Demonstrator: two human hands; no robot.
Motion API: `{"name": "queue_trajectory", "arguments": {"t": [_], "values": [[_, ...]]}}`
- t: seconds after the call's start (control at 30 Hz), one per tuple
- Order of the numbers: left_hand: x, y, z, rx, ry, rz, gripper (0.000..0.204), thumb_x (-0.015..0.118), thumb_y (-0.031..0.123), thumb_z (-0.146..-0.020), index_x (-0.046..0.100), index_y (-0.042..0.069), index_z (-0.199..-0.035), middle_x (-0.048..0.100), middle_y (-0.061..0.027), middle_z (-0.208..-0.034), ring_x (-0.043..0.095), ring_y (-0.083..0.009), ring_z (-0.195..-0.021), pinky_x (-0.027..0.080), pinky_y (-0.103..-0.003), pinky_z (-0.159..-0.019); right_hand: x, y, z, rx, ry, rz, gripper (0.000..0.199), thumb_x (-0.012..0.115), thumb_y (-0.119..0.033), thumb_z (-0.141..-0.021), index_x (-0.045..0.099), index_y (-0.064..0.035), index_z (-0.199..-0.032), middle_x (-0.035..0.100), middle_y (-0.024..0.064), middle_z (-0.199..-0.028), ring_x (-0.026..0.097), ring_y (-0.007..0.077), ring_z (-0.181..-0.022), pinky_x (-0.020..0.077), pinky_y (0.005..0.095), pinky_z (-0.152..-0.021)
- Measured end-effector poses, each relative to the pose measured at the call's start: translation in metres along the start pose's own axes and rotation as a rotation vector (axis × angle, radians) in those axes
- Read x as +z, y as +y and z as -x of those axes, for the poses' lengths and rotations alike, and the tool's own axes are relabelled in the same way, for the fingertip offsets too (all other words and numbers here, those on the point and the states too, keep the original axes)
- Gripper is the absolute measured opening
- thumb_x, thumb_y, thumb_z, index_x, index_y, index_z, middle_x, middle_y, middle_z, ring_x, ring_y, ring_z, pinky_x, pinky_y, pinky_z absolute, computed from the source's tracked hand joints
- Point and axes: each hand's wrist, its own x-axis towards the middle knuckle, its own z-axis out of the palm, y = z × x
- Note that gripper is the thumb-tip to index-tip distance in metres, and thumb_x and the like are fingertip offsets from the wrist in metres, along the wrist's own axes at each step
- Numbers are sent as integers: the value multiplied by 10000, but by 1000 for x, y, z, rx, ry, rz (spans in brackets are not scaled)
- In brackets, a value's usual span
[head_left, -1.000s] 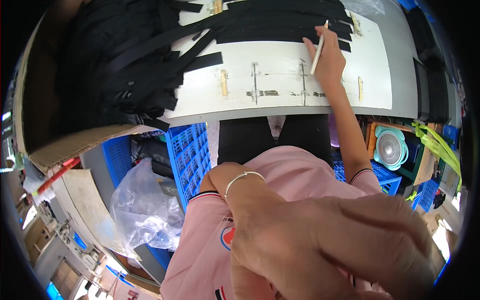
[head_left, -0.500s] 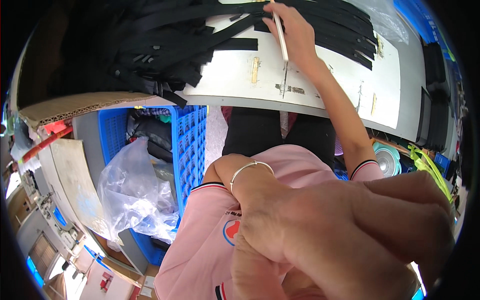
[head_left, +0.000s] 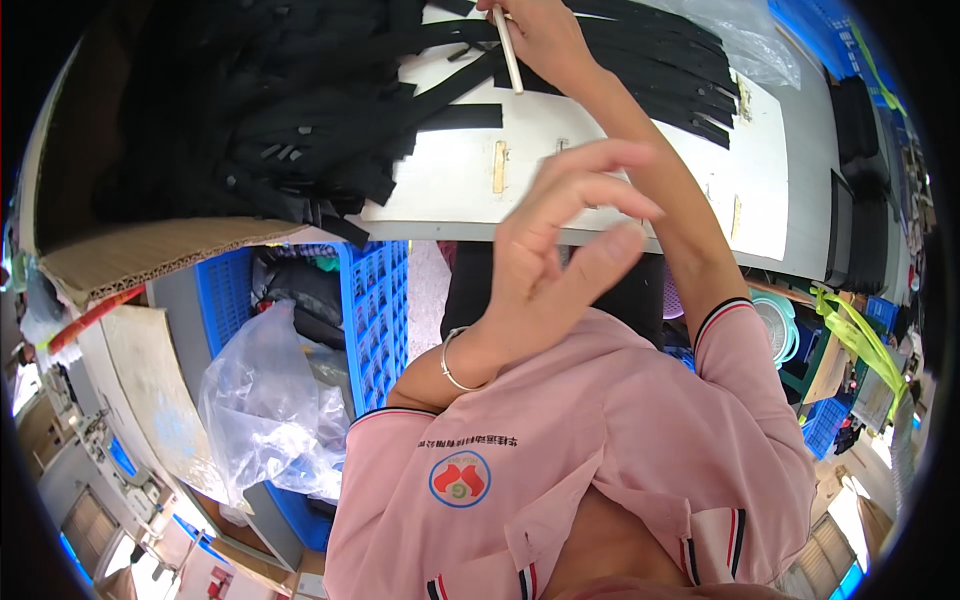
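My right hand (head_left: 548,38) reaches out to the far side of the white worktable (head_left: 620,170) and grips a thin white stick (head_left: 510,62), like a marking pencil, its tip on the black straps (head_left: 300,120) heaped there. More black straps (head_left: 680,70) lie fanned to the right of that hand. My left hand (head_left: 560,240), a thin bangle on its wrist, is raised in mid-air in front of the table's near edge. Its fingers are apart and curled, and it holds nothing. My pink shirt fills the lower part of the view.
Blue plastic crates (head_left: 375,310) stand under the table, with a crumpled clear plastic bag (head_left: 265,400) beside them. A corrugated cardboard sheet (head_left: 150,255) sticks out at the left. A teal round basket (head_left: 778,328) and yellow-green strap (head_left: 860,340) are at the right.
My left hand, which filled the lower view close to the camera, has drawn away and opened in mid-air. My right hand with the stick has shifted left over the straps.
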Motion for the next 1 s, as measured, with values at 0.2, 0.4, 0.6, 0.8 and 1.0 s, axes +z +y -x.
{"name": "queue_trajectory", "arguments": {"t": [0.2, 0.4, 0.6, 0.8, 1.0], "values": [[-33, -35, -1, 157, 289, -804, 281, 788, 98, -844, 715, 55, -1111, 632, -136, -1348, 548, -331, -1279, 414, -425, -1091, -83, -27, 65, -145, 124, 174, 260, 722, 11, -830, 677, -97, -1061, 676, 86, -949, 656, 283, -900, 519, 379, -831], [-50, -77, 12, 15, 2, -1163, 442, 788, 178, -862, 683, 74, -1279, 569, -127, -1467, 390, -371, -1472, 267, -517, -1210, -147, -43, 183, 13, -55, 334, 222, 693, -33, -777, 657, -89, -989, 648, 73, -929, 642, 272, -970, 491, 400, -889], [-21, -108, 40, -35, -302, -1303, 511, 696, 241, -965, 598, 140, -1455, 469, -112, -1587, 308, -355, -1530, 99, -543, -1255, -170, -61, 260, 352, -100, 348, 222, 658, -15, -814, 640, -83, -1025, 698, 86, -1126, 655, 291, -1090, 491, 385, -921], [-2, -110, 39, -120, -331, -1303, 538, 684, 244, -976, 558, 131, -1486, 431, -115, -1613, 288, -358, -1539, 91, -558, -1251, -173, -66, 279, 493, -9, 460, 200, 732, -133, -881, 619, -106, -1043, 699, 41, -1279, 625, 238, -1241, 414, 439, -1058], [14, -115, 47, -131, -415, -1364, 642, 676, 276, -979, 454, 108, -1557, 353, -150, -1652, 241, -371, -1555, 71, -569, -1250, -193, -51, 310, 618, 44, 490, 304, 768, -163, -875, 591, -102, -1114, 688, 78, -1344, 586, 244, -1334, 330, 488, -1127]]}}
